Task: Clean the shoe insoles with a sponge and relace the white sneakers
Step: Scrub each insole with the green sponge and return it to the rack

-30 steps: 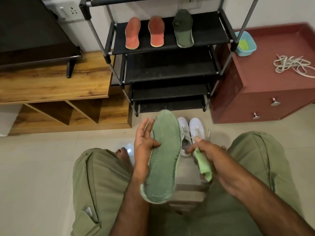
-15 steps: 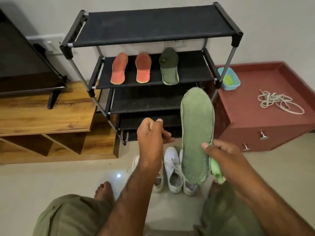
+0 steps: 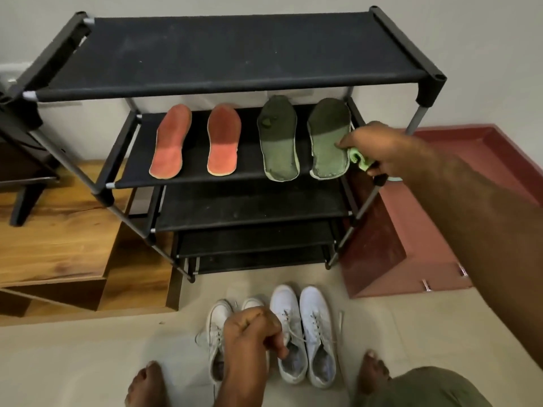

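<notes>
As the head camera looks down, the right hand (image 3: 373,145) is stretched out to the far right end of the shoe rack (image 3: 205,54), at its second shelf. Its fingers are curled round a light green sponge (image 3: 360,158), bunched under the palm, and the fingertips (image 3: 340,145) touch the right edge of the green insole (image 3: 327,142). That insole lies flat on the shelf, heel toward the near edge, just beside the rack's right post. Left of it, close but apart, lies a darker green insole (image 3: 277,139), and further left are two orange insoles (image 3: 170,142) side by side on the same shelf.

Near the person, low in the middle, the left hand (image 3: 252,333) hangs over the floor with its fingers curled into a loose fist – nothing that I can see is held in it. It sits in front of the white sneakers: a left pair (image 3: 217,324), partly hidden behind the fist, and a right pair (image 3: 305,333) just beside it, toes pointing toward the rack, laces loose. Both pairs stand on the pale floor between the rack and the person's bare feet (image 3: 145,386).

A wooden unit (image 3: 58,230) stands left of the rack, and a red cabinet (image 3: 411,230) stands on the right – the reaching forearm crosses over it.
</notes>
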`<action>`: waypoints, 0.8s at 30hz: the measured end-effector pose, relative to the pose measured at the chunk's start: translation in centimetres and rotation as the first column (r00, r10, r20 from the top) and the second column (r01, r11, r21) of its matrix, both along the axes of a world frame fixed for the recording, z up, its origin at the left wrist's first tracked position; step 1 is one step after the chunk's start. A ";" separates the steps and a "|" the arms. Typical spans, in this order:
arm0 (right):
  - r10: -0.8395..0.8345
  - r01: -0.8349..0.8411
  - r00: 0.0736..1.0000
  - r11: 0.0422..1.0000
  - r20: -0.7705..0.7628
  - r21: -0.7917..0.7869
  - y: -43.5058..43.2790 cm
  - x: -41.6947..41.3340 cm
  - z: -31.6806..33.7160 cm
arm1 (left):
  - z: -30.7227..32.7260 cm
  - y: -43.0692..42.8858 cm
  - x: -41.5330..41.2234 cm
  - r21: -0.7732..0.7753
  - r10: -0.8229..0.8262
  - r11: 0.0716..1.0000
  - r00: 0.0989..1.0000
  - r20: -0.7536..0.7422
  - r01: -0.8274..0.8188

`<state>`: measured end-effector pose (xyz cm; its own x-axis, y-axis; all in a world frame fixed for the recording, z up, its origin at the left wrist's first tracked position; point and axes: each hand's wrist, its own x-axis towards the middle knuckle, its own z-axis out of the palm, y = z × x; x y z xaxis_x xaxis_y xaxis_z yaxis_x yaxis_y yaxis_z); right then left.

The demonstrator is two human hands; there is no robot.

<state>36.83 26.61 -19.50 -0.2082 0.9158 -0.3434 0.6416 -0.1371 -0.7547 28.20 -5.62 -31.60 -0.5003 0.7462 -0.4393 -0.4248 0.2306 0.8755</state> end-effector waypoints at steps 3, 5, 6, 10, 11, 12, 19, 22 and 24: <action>0.004 -0.003 0.998 1.000 0.055 -0.020 2.0 -1.7 -1.0 | -1.0 0.7 -1.1 0.010 -0.061 0.998 0.997 0.051 0.061; -0.021 0.022 0.998 1.000 0.062 -0.012 2.5 -2.4 -1.7 | -1.3 1.1 -1.5 0.016 -0.094 0.996 0.992 0.082 0.093; -0.037 0.037 0.998 0.999 0.060 0.001 2.7 -2.5 -2.1 | -1.1 1.2 -1.6 0.021 -0.116 0.993 0.990 0.087 0.114; -0.087 0.059 0.985 0.982 0.151 0.182 1.2 -1.8 -2.3 | -0.2 1.6 -1.3 0.054 -0.192 0.980 0.981 -0.021 0.193; -0.093 0.059 0.985 0.973 0.143 0.222 0.3 -1.4 -2.2 | 0.2 1.7 -1.2 0.056 -0.191 0.979 0.980 -0.050 0.194; -0.094 0.067 0.990 0.968 0.102 0.244 -0.6 -1.0 -2.1 | 0.6 2.1 -1.1 0.063 -0.184 0.980 0.980 -0.071 0.189; -0.097 0.058 0.907 0.993 -0.409 -0.107 -14.2 3.3 -1.8 | 5.2 3.6 0.0 0.148 -0.167 0.972 0.979 -0.116 0.183; -0.053 -0.039 0.879 0.983 -0.474 -0.181 -19.6 5.3 -1.8 | 6.9 2.6 0.9 0.197 -0.096 0.968 0.953 -0.288 0.157; -0.026 -0.091 0.860 0.975 -0.510 -0.203 -22.9 6.4 -1.6 | 7.4 0.8 1.4 0.158 -0.073 0.970 0.840 -0.538 0.186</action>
<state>43.22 3.67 -21.05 -0.4349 0.8225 -0.3665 0.1847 -0.3169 -0.9303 29.61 -4.79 -24.21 -0.5054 0.8626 0.0232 0.1328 0.0512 0.9898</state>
